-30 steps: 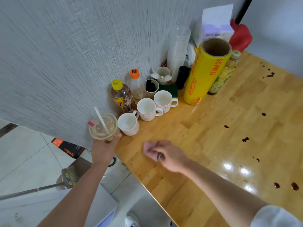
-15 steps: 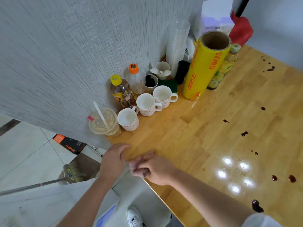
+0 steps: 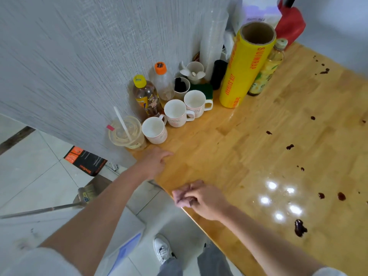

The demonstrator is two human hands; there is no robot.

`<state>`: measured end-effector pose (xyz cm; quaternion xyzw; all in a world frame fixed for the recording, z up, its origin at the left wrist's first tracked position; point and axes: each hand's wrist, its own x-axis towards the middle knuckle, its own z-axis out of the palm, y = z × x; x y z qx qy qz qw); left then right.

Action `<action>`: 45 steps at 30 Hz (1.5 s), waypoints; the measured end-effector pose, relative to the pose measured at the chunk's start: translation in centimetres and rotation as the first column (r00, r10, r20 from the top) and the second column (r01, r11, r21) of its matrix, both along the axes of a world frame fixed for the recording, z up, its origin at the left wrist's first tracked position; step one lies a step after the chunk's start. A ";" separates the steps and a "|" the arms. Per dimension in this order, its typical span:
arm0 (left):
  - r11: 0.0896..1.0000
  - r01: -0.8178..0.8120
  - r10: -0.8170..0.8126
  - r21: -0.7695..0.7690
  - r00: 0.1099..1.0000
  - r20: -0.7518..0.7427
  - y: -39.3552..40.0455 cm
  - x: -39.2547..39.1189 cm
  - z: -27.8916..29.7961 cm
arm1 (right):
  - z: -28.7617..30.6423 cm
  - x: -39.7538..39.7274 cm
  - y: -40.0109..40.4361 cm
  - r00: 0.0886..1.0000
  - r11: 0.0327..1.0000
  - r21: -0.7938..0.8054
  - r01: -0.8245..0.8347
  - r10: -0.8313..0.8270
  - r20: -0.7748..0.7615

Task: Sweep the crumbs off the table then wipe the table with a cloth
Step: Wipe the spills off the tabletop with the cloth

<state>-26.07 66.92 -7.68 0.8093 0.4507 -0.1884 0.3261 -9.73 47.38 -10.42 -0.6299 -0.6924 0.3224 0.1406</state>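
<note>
1. So, containers first: three white mugs stand in a diagonal row by the grey wall (image 3: pixel 59 56), nearest mug (image 3: pixel 154 130), middle mug (image 3: pixel 177 113), far mug (image 3: pixel 196 103); all three look bare inside.
2. Clear plastic cup (image 3: pixel 126 134) w/ lid & white straw sits at the table corner, just left of the nearest mug; pale residue inside, can't tell more.
3. Yellow-capped bottle (image 3: pixel 147 96) holds dark liquid; orange-capped bottle (image 3: pixel 163 82) behind it has only a little pale liquid at the bottom.
4. Small white cup (image 3: pixel 181 86) holds sth black; another white cup (image 3: pixel 194 71) behind has white bits in it. Green sponge (image 3: pixel 202 89) lies btwn them & the far mug.
5. Yellow cling-wrap roll (image 3: pixel 246 70) stands upright, hollow core showing; a glass bottle (image 3: pixel 267 70) w/ yellowish contents stands touching its right side.
6. Pink cloth (image 3: pixel 180 198) is bunched at the near edge of the wooden table (image 3: pixel 249 148), gripped by the right hand (image 3: pixel 207 202), fingers curled round it.
7. Left hand (image 3: pixel 154 163) rests near the corner edge, just below the plastic cup, index finger extended, other fingers loosely curled, holding nothing; apart from the cloth.
8. Dark spill spots (image 3: pixel 299 228) dot the table's right side, well apart from the cloth.
</note>
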 end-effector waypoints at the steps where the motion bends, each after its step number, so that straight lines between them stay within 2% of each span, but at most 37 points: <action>1: 1.000 0.004 -0.004 -0.005 1.000 -0.010 -0.6 0.2 -0.2 | 0.2 3.4 -1.0 0.990 0.990 -0.021 0.141 -0.140 0.033; 2: 1.000 0.013 -0.013 -0.002 1.000 -0.028 -1.0 0.5 -0.3 | 0.7 7.1 -1.4 0.941 0.941 -0.049 0.335 -0.331 0.069; 4: 0.999 0.032 -0.032 -0.002 0.996 -0.079 -1.9 1.1 -0.6 | 1.2 12.9 -1.8 0.720 0.725 -0.013 0.688 -0.682 0.128; 6: 1.000 0.024 -0.023 0.012 0.993 -0.112 -2.7 2.1 -0.7 | 1.2 13.2 -1.0 0.524 0.538 0.030 0.842 -0.830 0.192; 7: 0.999 0.002 0.002 0.036 0.992 -0.125 -3.0 2.5 -0.8 | 0.9 10.9 -0.6 0.541 0.559 0.062 0.827 -0.820 0.185; 8: 0.997 -0.025 0.034 0.069 0.990 -0.136 -3.3 3.0 -0.9 | 0.7 7.8 -0.8 0.627 0.640 0.070 0.765 -0.766 0.143; 9: 0.991 -0.057 0.073 0.118 0.987 -0.141 -3.7 3.7 -0.9 | 0.5 4.7 -1.3 0.774 0.779 0.070 0.623 -0.627 0.088; 10: 0.983 -0.070 0.096 0.169 0.984 -0.150 -4.1 4.3 -0.7 | 0.2 1.8 -2.3 0.919 0.920 0.037 0.391 -0.392 0.045; 11: 0.975 -0.058 0.092 0.214 0.984 -0.150 -4.3 5.1 -0.5 | 0.0 0.3 -3.5 0.989 0.990 0.011 0.144 -0.144 0.026; 12: 0.971 -0.040 0.074 0.234 0.988 -0.137 -4.5 5.9 -0.4 | -0.2 0.5 -4.5 1.000 1.000 0.021 -0.020 0.020 0.016; 13: 0.972 -0.029 0.057 0.232 0.992 -0.113 -4.6 6.5 -0.4 | 0.0 2.2 -4.9 0.998 0.997 0.056 -0.055 0.055 0.005; 15: 0.980 -0.012 0.024 0.198 0.998 -0.058 -4.6 7.7 -0.4 | 0.2 8.2 -4.4 0.986 0.986 0.057 0.154 -0.157 0.052; 16: 0.986 0.000 0.008 0.169 0.999 -0.045 -4.4 8.2 -0.5 | 0.4 11.8 -3.6 0.927 0.932 0.035 0.362 -0.364 0.091; 18: 0.992 0.014 -0.007 0.127 0.998 -0.056 -4.2 8.8 -0.7 | 1.3 18.5 -1.6 0.599 0.603 0.018 0.797 -0.794 0.101; 19: 0.992 0.021 -0.011 0.123 0.997 -0.082 -4.0 9.1 -0.6 | 1.4 20.4 -0.6 0.429 0.431 0.010 0.902 -0.900 0.075; 20: 0.992 0.032 -0.018 0.125 0.994 -0.112 -3.9 9.4 -0.5 | 1.4 20.8 0.6 0.364 0.367 0.026 0.930 -0.929 0.071; 21: 0.991 0.047 -0.029 0.124 0.989 -0.144 -3.6 9.8 -0.4 | 1.3 19.7 1.9 0.436 0.440 0.043 0.897 -0.896 0.083; 22: 0.991 0.059 -0.038 0.120 0.984 -0.173 -3.4 10.1 -0.3 | 1.1 17.7 2.6 0.604 0.608 0.035 0.793 -0.792 0.084; 24: 0.989 0.076 -0.048 0.128 0.977 -0.208 -3.3 10.5 0.0 | 0.7 12.8 2.4 0.920 0.917 -0.075 0.391 -0.389 0.046; 25: 0.987 0.089 -0.058 0.134 0.974 -0.221 -3.2 10.7 0.2 | 0.6 11.5 1.8 0.987 0.982 -0.105 0.160 -0.159 0.020; 26: 0.986 0.095 -0.063 0.136 0.972 -0.225 -3.2 10.7 0.2 | 0.8 11.8 1.4 1.000 0.995 -0.095 -0.012 0.014 0.014; 27: 0.986 0.098 -0.066 0.135 0.972 -0.227 -3.1 10.7 0.2 | 1.1 13.4 1.7 0.998 0.995 -0.080 -0.061 0.064 0.030; 29: 0.988 0.089 -0.060 0.125 0.974 -0.220 -3.1 10.7 0.3 | 1.7 18.4 3.7 0.977 0.978 -0.080 0.191 -0.181 0.114; 30: 0.990 0.079 -0.053 0.114 0.975 -0.215 -3.0 10.8 0.3 | 2.1 21.2 5.0 0.890 0.896 -0.045 0.442 -0.431 0.148; 31: 0.993 0.067 -0.044 0.102 0.976 -0.213 -3.0 10.7 0.3 | 2.3 23.3 6.1 0.716 0.721 -0.027 0.692 -0.681 0.154; 32: 0.993 0.057 -0.035 0.099 0.977 -0.209 -3.0 10.7 0.2 | 2.3 24.5 6.9 0.517 0.517 -0.034 0.855 -0.847 0.119; 33: 0.993 0.053 -0.031 0.101 0.978 -0.207 -3.0 10.7 0.2 | 2.2 24.2 7.7 0.423 0.423 -0.017 0.906 -0.901 0.094; 34: 0.993 0.054 -0.031 0.104 0.978 -0.208 -3.1 10.6 0.2 | 1.9 22.6 8.5 0.462 0.465 0.018 0.885 -0.883 0.076; 35: 0.992 0.058 -0.034 0.109 0.977 -0.210 -3.2 10.5 0.1 | 1.5 20.1 9.1 0.595 0.597 0.026 0.802 -0.802 0.054; 37: 0.989 0.084 -0.056 0.125 0.976 -0.212 -3.3 10.1 -0.1 | 0.7 14.3 8.8 0.921 0.919 -0.064 0.390 -0.389 0.034; 39: 0.985 0.106 -0.076 0.139 0.975 -0.208 -3.3 10.0 -0.2 | 0.4 13.0 7.6 0.999 0.986 -0.162 -0.031 0.032 -0.002; 40: 0.985 0.105 -0.076 0.139 0.976 -0.205 -3.3 9.9 -0.3 | 0.7 14.8 7.5 0.998 0.984 -0.165 -0.063 0.063 -0.005; 41: 0.985 0.105 -0.076 0.136 0.976 -0.202 -3.3 9.8 -0.3 | 0.9 17.6 7.8 1.000 0.987 -0.158 0.025 -0.023 0.013; 42: 0.985 0.104 -0.076 0.135 0.977 -0.197 -3.2 9.8 -0.4 | 1.2 20.9 8.3 0.971 0.959 -0.151 0.238 -0.229 0.071; 43: 0.985 0.102 -0.075 0.137 0.978 -0.192 -3.3 9.7 -0.4 | 1.5 24.1 8.8 0.860 0.858 -0.098 0.505 -0.491 0.138; 44: 0.985 0.102 -0.074 0.138 0.979 -0.191 -3.2 9.7 -0.4 | 1.7 26.3 9.0 0.688 0.693 -0.030 0.720 -0.708 0.160; 45: 0.986 0.100 -0.072 0.137 0.978 -0.194 -3.3 9.7 -0.4 | 1.7 27.1 8.9 0.530 0.534 0.006 0.846 -0.840 0.118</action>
